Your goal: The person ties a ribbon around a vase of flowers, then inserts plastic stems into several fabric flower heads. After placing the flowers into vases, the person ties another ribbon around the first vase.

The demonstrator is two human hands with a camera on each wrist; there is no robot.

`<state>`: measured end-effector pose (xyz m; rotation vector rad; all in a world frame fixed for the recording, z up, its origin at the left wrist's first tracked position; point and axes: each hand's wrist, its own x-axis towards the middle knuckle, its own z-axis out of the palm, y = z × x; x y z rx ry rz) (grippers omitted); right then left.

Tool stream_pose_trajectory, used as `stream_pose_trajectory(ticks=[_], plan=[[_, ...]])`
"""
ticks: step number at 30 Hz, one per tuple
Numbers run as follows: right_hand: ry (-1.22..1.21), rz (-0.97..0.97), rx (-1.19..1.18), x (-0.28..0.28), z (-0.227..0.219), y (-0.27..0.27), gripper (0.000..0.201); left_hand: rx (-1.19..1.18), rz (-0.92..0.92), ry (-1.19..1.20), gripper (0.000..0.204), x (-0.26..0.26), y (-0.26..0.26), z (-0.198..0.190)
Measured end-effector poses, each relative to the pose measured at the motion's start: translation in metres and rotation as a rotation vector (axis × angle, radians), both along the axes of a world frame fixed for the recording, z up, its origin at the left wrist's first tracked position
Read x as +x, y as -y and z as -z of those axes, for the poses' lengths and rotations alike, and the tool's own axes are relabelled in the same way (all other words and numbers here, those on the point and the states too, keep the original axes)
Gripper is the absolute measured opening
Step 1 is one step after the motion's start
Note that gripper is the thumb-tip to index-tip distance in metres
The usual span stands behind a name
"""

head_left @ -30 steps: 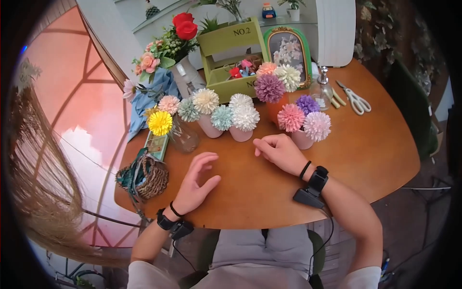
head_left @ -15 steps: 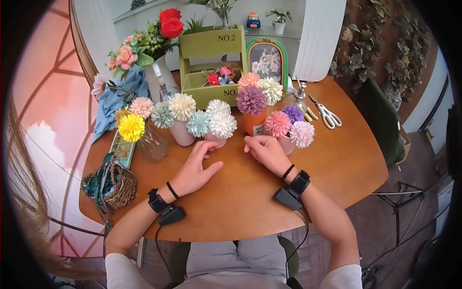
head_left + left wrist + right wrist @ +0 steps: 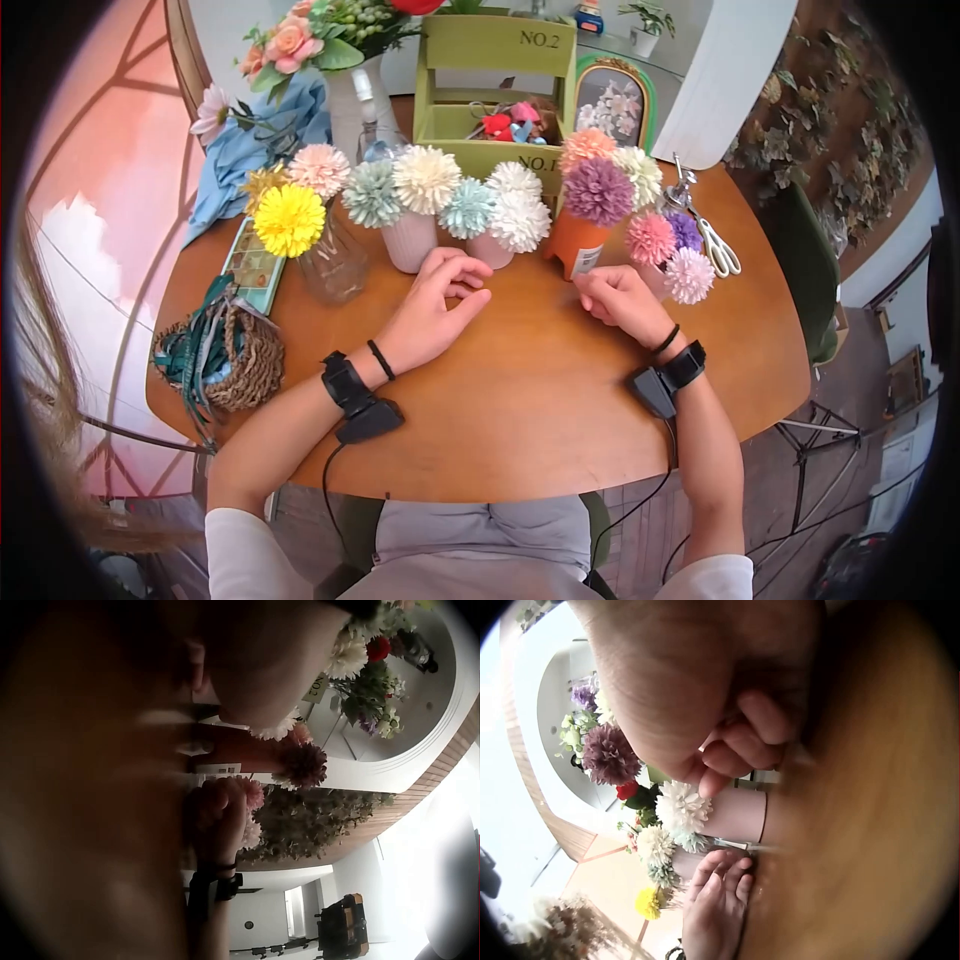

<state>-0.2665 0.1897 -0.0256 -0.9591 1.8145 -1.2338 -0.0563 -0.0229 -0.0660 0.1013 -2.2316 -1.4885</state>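
Observation:
My left hand [image 3: 425, 315] is low over the table with loosely bent fingers and holds nothing. It is nearest to the white pompom flowers [image 3: 518, 220] in a small pink pot [image 3: 490, 252] and to a pink ribbed vase [image 3: 410, 243]. To its right, my right hand [image 3: 630, 305] has its fingers curled in, with nothing seen in them. Just beyond stand an orange vase [image 3: 577, 243] under a mauve flower [image 3: 600, 192] and a pot with pink flowers [image 3: 650, 238]. Both hands are at the table; in the right wrist view curled fingers [image 3: 742, 742] are close over it.
A yellow flower [image 3: 289, 220] leans from a glass vase [image 3: 335, 270] at left, near a wicker basket [image 3: 250, 365] with ribbons. Behind stands a green wooden shelf [image 3: 495, 60] beside a picture frame [image 3: 612, 100]. White-handled scissors [image 3: 722, 252] lie at right.
My left hand has moved forward and right, closer to the pots. The right hand stays in front of the orange vase. The head view has turned and shifted, so things on the table appear displaced.

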Motion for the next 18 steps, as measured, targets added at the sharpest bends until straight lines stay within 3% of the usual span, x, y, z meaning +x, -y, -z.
stream_pose_trajectory(ticks=[8, 18], plan=[[0.024, -0.006, -0.019, 0.003, 0.004, 0.0, 0.039, -0.039, -0.136, -0.067, 0.026, 0.008, -0.016, -0.006], [0.03, -0.048, -0.035, 0.004, 0.0, 0.001, 0.042, 0.014, -0.039, -0.007, 0.02, 0.009, -0.011, -0.009]])
